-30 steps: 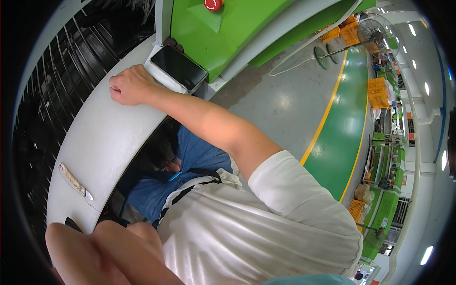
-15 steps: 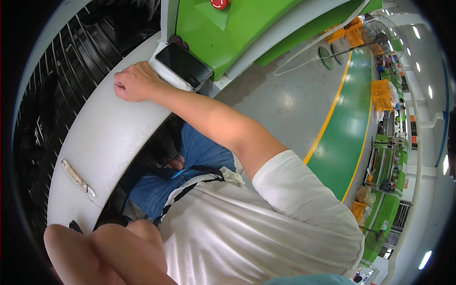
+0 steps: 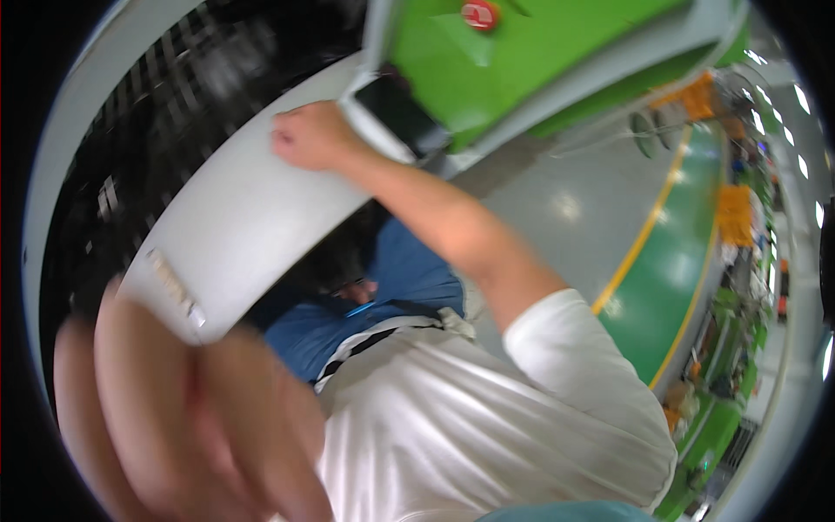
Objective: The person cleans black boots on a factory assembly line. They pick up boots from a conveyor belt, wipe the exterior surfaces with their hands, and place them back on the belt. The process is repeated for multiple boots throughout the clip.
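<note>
My right hand (image 3: 313, 136) rests on the white curved tabletop (image 3: 252, 196), its fingers curled into a loose fist with nothing visible in it. Close beside its wrist, a dark-screened smartphone (image 3: 402, 115) lies on a pale ledge. Large and blurred at the lower left, my left hand (image 3: 191, 418) is raised near the camera. Its fingers look stretched and apart, and no object shows in them. Beyond those fingers, a short tool (image 3: 172, 283) with a pale wrapped handle and a shiny tip lies on the tabletop.
A green machine housing (image 3: 531, 61) with a red button (image 3: 479, 14) stands beyond the phone. Dark metal bars (image 3: 165, 74) run along the table's far side. On the right, a yellow-lined green walkway (image 3: 661, 278) passes orange crates (image 3: 735, 216).
My left hand has risen further into view, with its fingers showing more. The whole view has shifted, moving the table and my right arm rightward in the picture; the right hand stays on the table.
</note>
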